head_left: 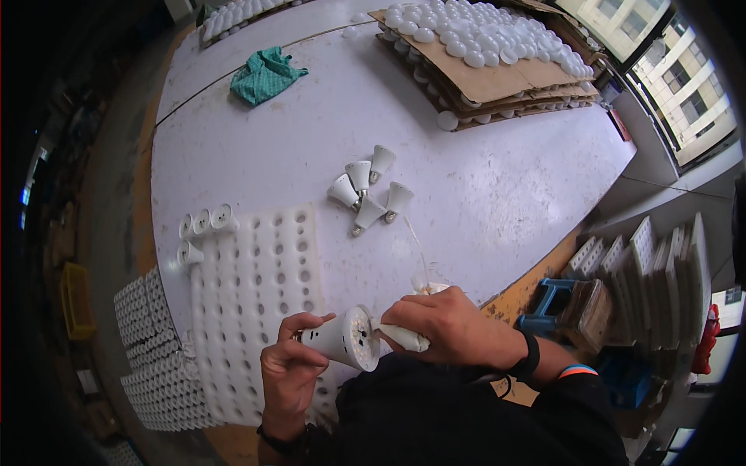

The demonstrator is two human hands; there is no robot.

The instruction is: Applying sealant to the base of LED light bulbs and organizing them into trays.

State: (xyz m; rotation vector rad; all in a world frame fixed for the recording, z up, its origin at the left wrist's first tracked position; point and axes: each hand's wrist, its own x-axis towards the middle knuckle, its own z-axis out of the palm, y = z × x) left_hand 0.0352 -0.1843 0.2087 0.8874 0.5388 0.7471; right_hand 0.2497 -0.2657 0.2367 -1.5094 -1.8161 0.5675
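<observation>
My left hand (291,361) is closed around a white LED bulb housing (332,342), held tilted with its wide end towards the right. Its round board with small dark parts shows, with no dome over it. In my right fist (454,326) is a soft white squeeze bag (404,337), its narrow tip at the housing's rim. Whether anything comes out of the tip cannot be made out. A crumpled whitish end of the bag sticks out above the fist. Beyond my hands, several bulb housings (358,175) with screw bases lie loose on the white table (272,155).
A white foam tray (264,311) with rows of holes lies left, several housings (203,220) at its far left corner. White domes (489,35) cover stacked cardboard sheets at the back. A green cloth (266,75) lies far left. Right of the table are a blue stool (546,307) and upright foam trays (660,272).
</observation>
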